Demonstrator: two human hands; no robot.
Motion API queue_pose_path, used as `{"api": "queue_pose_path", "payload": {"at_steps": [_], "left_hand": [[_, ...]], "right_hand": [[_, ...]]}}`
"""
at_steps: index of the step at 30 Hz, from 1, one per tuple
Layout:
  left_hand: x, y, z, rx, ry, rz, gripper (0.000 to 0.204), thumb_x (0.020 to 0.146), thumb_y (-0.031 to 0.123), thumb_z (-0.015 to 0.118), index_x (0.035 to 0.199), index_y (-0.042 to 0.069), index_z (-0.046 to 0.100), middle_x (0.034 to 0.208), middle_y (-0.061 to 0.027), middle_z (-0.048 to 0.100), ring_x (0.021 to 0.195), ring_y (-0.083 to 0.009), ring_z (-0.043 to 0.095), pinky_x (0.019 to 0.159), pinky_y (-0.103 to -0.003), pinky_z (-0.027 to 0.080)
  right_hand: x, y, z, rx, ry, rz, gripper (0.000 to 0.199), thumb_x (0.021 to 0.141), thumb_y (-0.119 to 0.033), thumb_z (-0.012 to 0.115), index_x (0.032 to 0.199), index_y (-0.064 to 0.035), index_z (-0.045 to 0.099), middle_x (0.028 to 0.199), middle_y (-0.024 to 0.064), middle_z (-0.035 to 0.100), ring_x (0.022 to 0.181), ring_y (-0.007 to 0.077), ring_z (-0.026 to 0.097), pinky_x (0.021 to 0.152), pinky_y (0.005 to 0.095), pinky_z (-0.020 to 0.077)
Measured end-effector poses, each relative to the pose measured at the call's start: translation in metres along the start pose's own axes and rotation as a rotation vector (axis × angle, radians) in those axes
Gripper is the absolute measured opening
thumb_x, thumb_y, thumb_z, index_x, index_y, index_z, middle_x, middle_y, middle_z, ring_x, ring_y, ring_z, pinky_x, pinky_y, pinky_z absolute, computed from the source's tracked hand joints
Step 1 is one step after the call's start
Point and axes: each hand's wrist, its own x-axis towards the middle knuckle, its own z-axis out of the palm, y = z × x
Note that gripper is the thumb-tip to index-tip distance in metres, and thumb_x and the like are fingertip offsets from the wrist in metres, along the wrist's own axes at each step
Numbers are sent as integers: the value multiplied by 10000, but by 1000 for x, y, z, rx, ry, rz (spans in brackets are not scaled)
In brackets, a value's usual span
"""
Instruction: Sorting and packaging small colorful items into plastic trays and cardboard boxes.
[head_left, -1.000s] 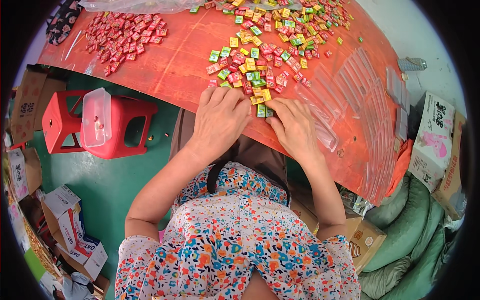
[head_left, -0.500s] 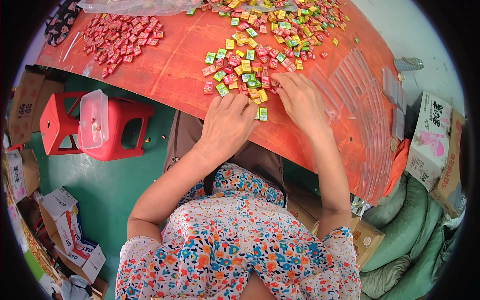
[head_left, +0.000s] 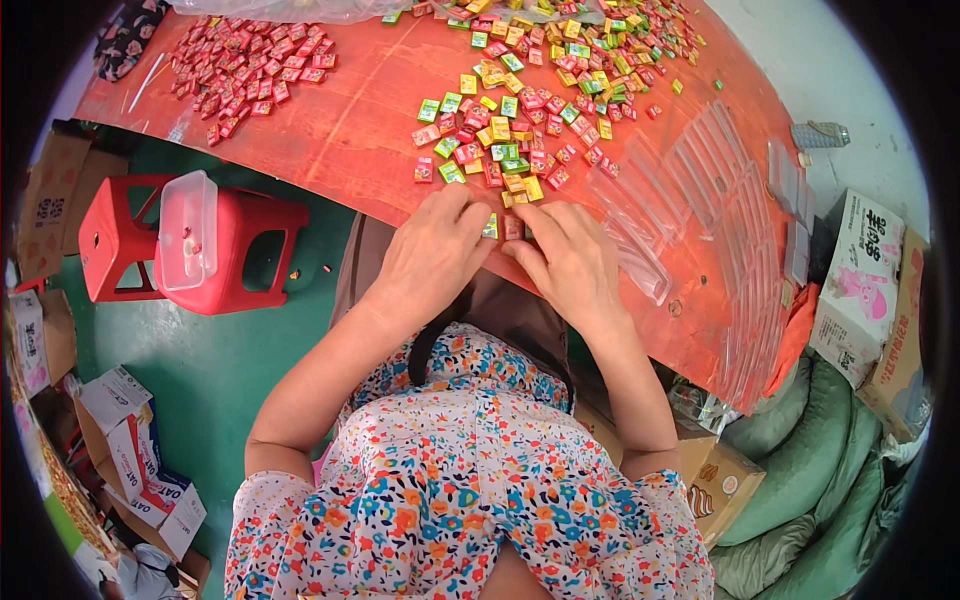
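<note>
Left hand [head_left: 428, 243] and right hand [head_left: 572, 250] curl, grip unclear, seemingly aligning oblong red box [head_left: 513, 228] with green-yellow box [head_left: 490, 227] mid-frame; next needs squaring.

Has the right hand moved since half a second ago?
Yes: against the red table, the right hand has drawn back toward the table's near edge and leftward.

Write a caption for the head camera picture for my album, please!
Left hand and right hand near small colourful boxes on a red table, with clear plastic trays to the right.
</note>
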Motion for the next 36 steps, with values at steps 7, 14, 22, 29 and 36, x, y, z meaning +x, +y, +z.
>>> {"api": "queue_pose_path", "payload": {"at_steps": [7, 14, 22, 29, 36], "left_hand": [[1, 0, -2, -45, -50, -40, 238, 798, 114, 721, 931, 21, 548, 961, -143, 536, 919, -344, 605, 759, -444, 521], [13, 4, -7, -115, -20, -29, 290, 806, 107, 724, 1043, 15, 585, 1008, -144, 568, 917, -347, 620, 761, -435, 531], [45, -13, 5, 209, 4, 68, 252, 823, 116, 702, 1045, 29, 623, 960, -121, 563, 907, -315, 599, 775, -416, 517], [46, -16, 8, 232, 44, 146, 102, 792, 107, 650, 854, 33, 616, 889, -122, 554, 876, -294, 596, 752, -410, 511], [27, -14, -19, 92, 104, 150, 121, 825, 77, 642, 931, 30, 608, 910, -111, 597, 902, -303, 600, 786, -411, 511]], "right_hand": [[-6, 16, -6, 8, 16, -21, 378, 746, -145, 773, 1096, -52, 664, 996, 84, 636, 898, 289, 607, 768, 418, 497], [7, 35, -9, -4, 112, 20, 291, 813, -139, 734, 1078, -37, 669, 1005, 133, 667, 930, 327, 635, 818, 431, 504], [27, 43, -3, -113, 25, 58, 238, 814, -88, 696, 1041, -36, 653, 1001, 116, 638, 936, 318, 632, 815, 432, 513], [13, 52, -8, 16, -7, -50, 230, 806, -14, 670, 1032, -37, 636, 1021, 106, 619, 947, 322, 622, 828, 425, 509], [0, 36, -22, 132, -148, 16, 257, 821, -29, 678, 1073, -39, 633, 1081, 120, 629, 1000, 332, 618, 876, 440, 496]]}}
